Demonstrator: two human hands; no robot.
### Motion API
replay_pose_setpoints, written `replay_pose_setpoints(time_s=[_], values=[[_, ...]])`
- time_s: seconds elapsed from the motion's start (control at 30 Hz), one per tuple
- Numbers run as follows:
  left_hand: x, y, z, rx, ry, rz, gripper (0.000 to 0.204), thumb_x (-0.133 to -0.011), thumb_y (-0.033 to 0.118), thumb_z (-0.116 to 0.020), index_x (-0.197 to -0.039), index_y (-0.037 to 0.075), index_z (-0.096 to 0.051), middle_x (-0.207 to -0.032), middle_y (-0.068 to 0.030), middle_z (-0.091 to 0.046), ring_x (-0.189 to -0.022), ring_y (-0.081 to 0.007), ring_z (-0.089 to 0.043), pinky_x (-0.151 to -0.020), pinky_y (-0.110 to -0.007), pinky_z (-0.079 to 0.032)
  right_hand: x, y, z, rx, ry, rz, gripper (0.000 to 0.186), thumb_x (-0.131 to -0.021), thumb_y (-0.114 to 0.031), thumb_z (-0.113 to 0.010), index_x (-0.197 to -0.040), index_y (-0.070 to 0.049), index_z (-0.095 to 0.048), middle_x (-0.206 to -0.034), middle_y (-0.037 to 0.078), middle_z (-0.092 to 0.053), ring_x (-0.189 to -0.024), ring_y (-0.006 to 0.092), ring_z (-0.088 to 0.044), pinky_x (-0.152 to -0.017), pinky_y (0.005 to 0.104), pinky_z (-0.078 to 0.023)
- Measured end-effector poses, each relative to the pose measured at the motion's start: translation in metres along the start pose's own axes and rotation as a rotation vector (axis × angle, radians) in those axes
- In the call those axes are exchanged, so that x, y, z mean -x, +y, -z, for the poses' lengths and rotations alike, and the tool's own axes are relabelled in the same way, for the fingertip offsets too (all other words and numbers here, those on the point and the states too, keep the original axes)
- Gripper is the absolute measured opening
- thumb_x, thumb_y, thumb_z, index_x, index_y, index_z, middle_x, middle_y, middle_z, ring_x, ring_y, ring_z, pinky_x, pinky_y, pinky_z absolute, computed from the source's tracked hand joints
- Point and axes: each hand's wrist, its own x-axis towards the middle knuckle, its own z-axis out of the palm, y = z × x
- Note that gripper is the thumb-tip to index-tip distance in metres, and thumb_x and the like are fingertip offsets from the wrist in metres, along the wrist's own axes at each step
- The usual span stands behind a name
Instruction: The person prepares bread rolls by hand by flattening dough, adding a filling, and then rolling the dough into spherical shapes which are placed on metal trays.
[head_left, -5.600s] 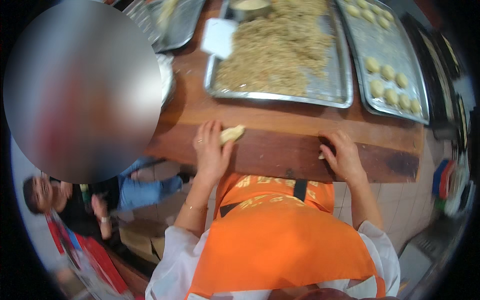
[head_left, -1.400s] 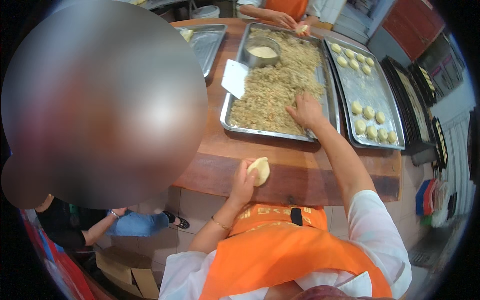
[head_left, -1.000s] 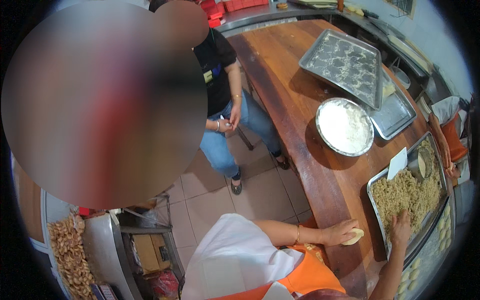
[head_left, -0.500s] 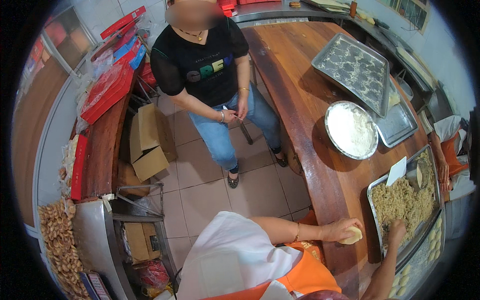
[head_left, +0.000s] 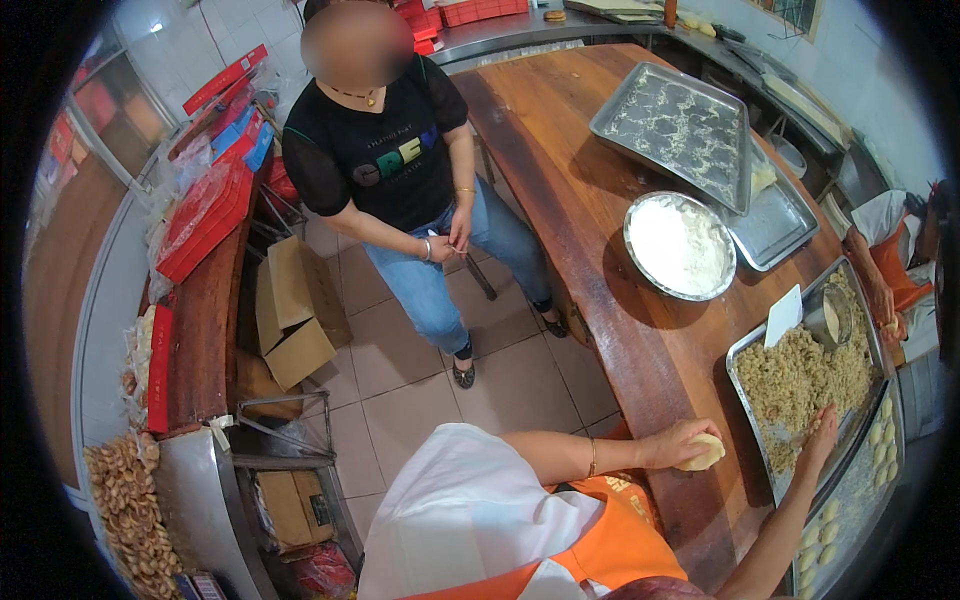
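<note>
My left hand (head_left: 672, 446) is closed around a flat round piece of dough (head_left: 706, 452) at the wooden table's near edge. The dough's pale face shows past my fingers. At the right, my right hand (head_left: 819, 436) is at the near side of a metal tray (head_left: 734, 372) of crumbly yellowish-brown filling (head_left: 797, 385). Its fingers are pressed together, with a little filling against them. A white flat scraper (head_left: 784, 316) stands in the filling, beside a round metal bowl (head_left: 828, 318).
A bowl of white flour (head_left: 680, 246) and floury metal trays (head_left: 675, 130) stand farther back on the wooden table (head_left: 560, 140). Rows of dough pieces (head_left: 884, 448) lie beyond my right forearm. One person (head_left: 400, 170) sits opposite; another person (head_left: 885, 262) works at the far right.
My right hand has come up from the filling toward the tray's near right side, its fingers straighter. My left hand still holds the dough. The whole view has shifted slightly.
</note>
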Motion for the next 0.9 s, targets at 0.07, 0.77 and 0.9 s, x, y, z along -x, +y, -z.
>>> replay_pose_setpoints(time_s=[0.07, 0.77, 0.9], values=[[0.000, -0.001, 0.001, -0.012, -0.009, -0.001, 0.031, -0.094, 0.022, -0.056, -0.118, 0.003, -0.054, -0.112, -0.0105, -0.063, -0.106, -0.0177, -0.059, -0.091, -0.032, -0.047, -0.005, 0.000, 0.001, -0.057, 0.022, -0.055, 0.040, -0.097, -0.054, -0.056, -0.078, -0.020, -0.048, -0.069, -0.007, -0.044, -0.049, 0.0034, -0.030, -0.045, 0.0230, -0.022], [-0.001, -0.002, 0.000, -0.003, -0.011, -0.005, 0.032, -0.093, 0.025, -0.057, -0.116, 0.002, -0.055, -0.109, -0.0085, -0.062, -0.102, -0.0158, -0.058, -0.089, -0.030, -0.048, 0.016, -0.018, 0.002, -0.506, -0.173, -0.033, 0.039, -0.104, -0.044, -0.048, -0.081, -0.013, -0.048, -0.067, -0.003, -0.044, -0.053, 0.0077, -0.037, -0.046, 0.0281, -0.030], [0.000, -0.002, 0.000, 0.010, -0.003, -0.018, 0.031, -0.092, 0.023, -0.058, -0.115, 0.002, -0.056, -0.109, -0.0089, -0.063, -0.102, -0.0168, -0.059, -0.089, -0.032, -0.048, 0.033, -0.043, -0.011, -0.777, -0.010, -0.184, 0.035, -0.103, -0.043, -0.049, -0.089, -0.012, -0.055, -0.080, 0.000, -0.057, -0.058, 0.0101, -0.043, -0.049, 0.0262, -0.037]])
